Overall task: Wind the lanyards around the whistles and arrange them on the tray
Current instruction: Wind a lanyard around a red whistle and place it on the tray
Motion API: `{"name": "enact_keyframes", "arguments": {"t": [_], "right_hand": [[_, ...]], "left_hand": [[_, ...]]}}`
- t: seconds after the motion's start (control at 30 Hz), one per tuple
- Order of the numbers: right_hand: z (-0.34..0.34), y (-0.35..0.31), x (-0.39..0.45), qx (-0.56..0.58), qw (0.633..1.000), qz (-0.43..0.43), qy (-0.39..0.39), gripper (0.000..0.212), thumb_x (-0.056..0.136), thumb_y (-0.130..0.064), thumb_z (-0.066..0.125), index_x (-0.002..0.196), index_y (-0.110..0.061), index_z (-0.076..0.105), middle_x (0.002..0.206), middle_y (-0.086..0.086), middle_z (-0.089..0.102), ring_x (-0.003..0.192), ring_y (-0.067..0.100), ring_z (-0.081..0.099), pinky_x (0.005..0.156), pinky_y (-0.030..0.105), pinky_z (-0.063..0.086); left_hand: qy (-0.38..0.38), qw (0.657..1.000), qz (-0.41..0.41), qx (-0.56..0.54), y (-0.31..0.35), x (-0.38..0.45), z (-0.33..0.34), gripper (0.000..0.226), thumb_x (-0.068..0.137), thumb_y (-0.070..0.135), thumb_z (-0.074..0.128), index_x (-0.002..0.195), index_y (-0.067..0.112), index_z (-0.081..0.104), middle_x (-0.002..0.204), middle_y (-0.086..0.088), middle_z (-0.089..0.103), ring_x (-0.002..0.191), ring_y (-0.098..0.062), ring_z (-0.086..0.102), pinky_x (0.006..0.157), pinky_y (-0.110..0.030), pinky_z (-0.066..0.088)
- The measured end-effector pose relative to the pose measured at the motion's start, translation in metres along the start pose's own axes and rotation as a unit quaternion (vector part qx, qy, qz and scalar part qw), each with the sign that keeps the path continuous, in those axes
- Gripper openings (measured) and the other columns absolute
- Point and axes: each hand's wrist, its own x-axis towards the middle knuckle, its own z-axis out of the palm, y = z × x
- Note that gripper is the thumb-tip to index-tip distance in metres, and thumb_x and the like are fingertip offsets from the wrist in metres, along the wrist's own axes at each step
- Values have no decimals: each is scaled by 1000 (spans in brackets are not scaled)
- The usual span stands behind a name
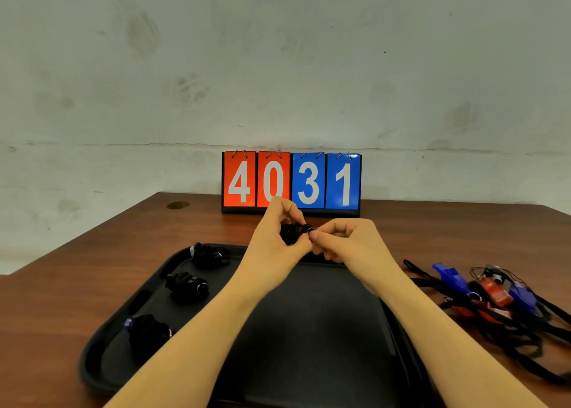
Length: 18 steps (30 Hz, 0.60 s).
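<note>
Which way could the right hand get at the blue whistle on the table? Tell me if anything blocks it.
Probably yes, sideways to its right: the blue whistle lies uncovered atop the tangled lanyards, with bare table between. But the right hand is pinching the wound whistle, so it must release first.

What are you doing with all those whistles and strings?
A person is wrapping a black string around a whistle, holding it in both hands, the left hand and the right hand, above a black tray. Three wrapped whistles already sit along the tray's left side. A tangled pile of blue and red whistles with loose strings lies on the table to the right. A scoreboard at the back reads 4031.
</note>
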Motion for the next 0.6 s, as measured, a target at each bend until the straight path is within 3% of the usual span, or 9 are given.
{"name": "enact_keyframes", "arguments": {"t": [0.17,0.37,0.43,0.6], "right_hand": [[9,-2,1,-12,998,36,43,17,83,-10,63,68,-17,67,60,-5,64,51,-2,54,50,11,42],[14,-4,9,-98,992,51,58,12,82,-12,63,70,-9,64,74,4,65,75,11,62,70,25,50],[15,-6,10,-140,988,47,54,13,81,-14,63,71,-6,63,74,7,64,73,13,59,68,25,49],[20,-7,11,-221,974,48,24,22,82,-21,62,62,-14,56,63,-1,56,61,8,51,61,24,45]], "left_hand": [[-12,998,14,67,-3,1,-1,35,81,7,63,92,30,40,101,6,50,97,-5,51,73,-10,46],[-57,990,22,125,-4,9,-5,40,79,6,65,100,28,38,105,5,46,97,-5,48,70,-11,45],[-81,987,15,135,-4,12,-9,42,78,5,65,103,26,39,106,4,46,97,-7,48,70,-12,45],[-143,966,-3,216,-5,16,-19,34,85,14,63,111,21,42,117,5,42,107,-5,44,85,-12,39]]}}
